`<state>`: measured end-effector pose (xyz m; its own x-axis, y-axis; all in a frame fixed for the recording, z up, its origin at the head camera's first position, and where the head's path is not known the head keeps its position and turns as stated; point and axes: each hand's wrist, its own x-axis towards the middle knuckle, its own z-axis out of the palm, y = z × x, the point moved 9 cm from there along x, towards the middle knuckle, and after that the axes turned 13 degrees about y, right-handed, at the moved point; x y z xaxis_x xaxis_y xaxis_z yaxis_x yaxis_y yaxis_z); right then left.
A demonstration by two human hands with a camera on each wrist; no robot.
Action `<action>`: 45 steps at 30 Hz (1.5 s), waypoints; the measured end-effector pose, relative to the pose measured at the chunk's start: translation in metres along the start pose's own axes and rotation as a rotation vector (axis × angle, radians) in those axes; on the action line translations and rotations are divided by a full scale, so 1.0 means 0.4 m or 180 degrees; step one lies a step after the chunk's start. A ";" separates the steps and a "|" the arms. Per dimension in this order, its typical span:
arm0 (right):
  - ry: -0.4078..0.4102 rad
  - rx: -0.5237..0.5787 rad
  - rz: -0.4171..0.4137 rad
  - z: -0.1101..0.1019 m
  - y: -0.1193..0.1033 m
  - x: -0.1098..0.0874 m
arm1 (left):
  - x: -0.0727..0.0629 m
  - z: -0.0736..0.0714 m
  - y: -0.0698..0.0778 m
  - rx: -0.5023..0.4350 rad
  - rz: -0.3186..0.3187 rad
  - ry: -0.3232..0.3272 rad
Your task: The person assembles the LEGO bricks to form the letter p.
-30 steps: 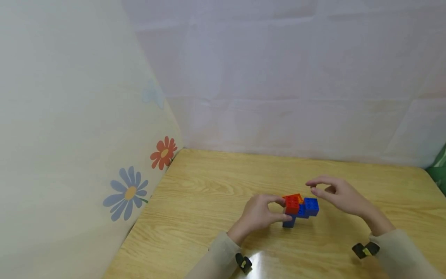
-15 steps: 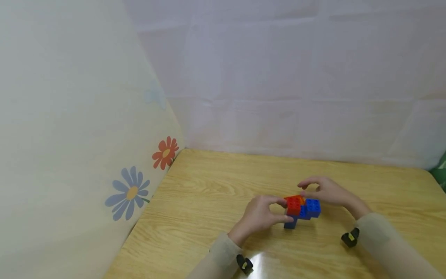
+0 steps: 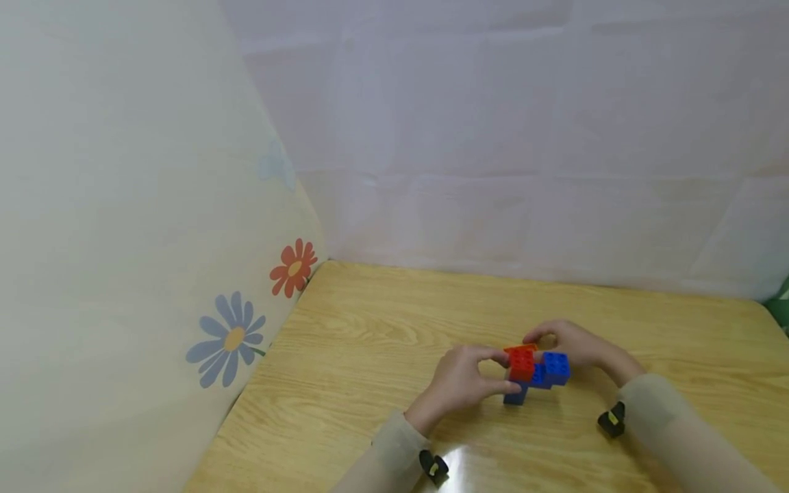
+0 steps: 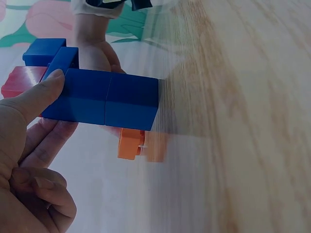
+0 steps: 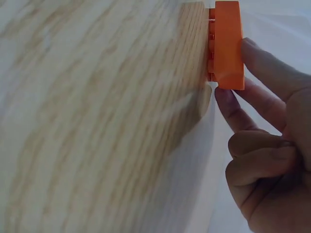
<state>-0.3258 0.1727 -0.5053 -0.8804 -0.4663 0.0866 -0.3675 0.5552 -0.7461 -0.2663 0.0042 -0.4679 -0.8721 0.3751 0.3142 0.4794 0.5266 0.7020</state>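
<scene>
My left hand (image 3: 459, 380) pinches a joined brick build, its thumb on a blue brick (image 4: 77, 92) and fingers along the other side. The build has several blue bricks, one jutting out to the right (image 3: 556, 368), and a red brick (image 3: 521, 364) on top. Behind it, an orange brick (image 5: 228, 46) rests studs toward the tabletop, partly hidden in the head view. My right hand (image 3: 570, 341) has its thumb against the orange brick's face and fingertips at its near end. In the left wrist view, a small part of the orange brick (image 4: 129, 143) shows beyond the blue ones.
The wood-grain table (image 3: 382, 322) extends to a pale cloth backdrop (image 3: 468, 171). A light wall sheet with printed flowers (image 3: 234, 339) stands at the left. Some green patterned cloth (image 3: 779, 308) shows at the right edge.
My right hand has come left and down to the orange brick and now has its fingers on it. The left hand keeps its grip on the build, almost unmoved.
</scene>
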 end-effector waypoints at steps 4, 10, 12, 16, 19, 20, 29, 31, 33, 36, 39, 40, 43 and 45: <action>-0.0028 -0.0011 -0.0027 0.003 -0.006 -0.004 | 0.000 0.001 0.000 -0.0049 0.0001 0.0007; 0.0036 -0.0038 -0.0044 0.003 -0.005 -0.006 | 0.000 0.002 -0.004 -0.0070 -0.0038 0.0002; 0.0106 -0.0094 -0.0041 -0.002 -0.003 -0.006 | 0.000 0.002 -0.005 -0.0064 -0.0038 -0.0001; 0.0219 -0.0229 -0.0054 -0.010 -0.001 -0.004 | 0.000 0.002 -0.006 -0.0055 -0.0042 0.0007; 0.0229 -0.0305 -0.0041 -0.011 0.004 -0.004 | -0.001 0.003 -0.010 -0.0073 -0.0060 0.0020; 0.0229 -0.0323 -0.0041 -0.011 0.005 -0.004 | -0.001 0.003 -0.010 -0.0076 -0.0063 0.0026; 0.0229 -0.0247 -0.0053 -0.014 0.016 -0.016 | 0.001 0.004 -0.006 -0.0063 -0.0039 0.0034; 0.0198 -0.0150 -0.0003 -0.014 0.019 -0.019 | 0.000 0.003 -0.006 -0.0065 -0.0058 0.0031; 0.0151 -0.0060 0.0033 -0.012 0.021 -0.022 | 0.000 0.003 -0.006 -0.0072 -0.0080 0.0027; 0.0090 0.0015 0.0089 -0.012 0.026 -0.024 | 0.000 0.001 -0.004 -0.0080 -0.0093 0.0026; 0.0059 0.0040 0.0077 -0.012 0.029 -0.024 | 0.000 -0.001 0.000 -0.0069 -0.0071 0.0029; 0.0049 0.0051 0.0068 -0.012 0.029 -0.024 | 0.000 -0.002 0.001 -0.0063 -0.0064 0.0031; 0.0039 0.0103 0.0015 -0.011 0.029 -0.025 | 0.000 -0.002 0.002 -0.0053 -0.0049 0.0039; 0.0037 0.0139 -0.0004 -0.011 0.028 -0.027 | 0.000 -0.002 0.002 -0.0055 -0.0046 0.0043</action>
<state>-0.3217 0.1870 -0.5118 -0.8834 -0.4589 0.0950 -0.3554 0.5239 -0.7741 -0.2659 0.0038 -0.4670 -0.8802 0.3573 0.3125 0.4652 0.5185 0.7175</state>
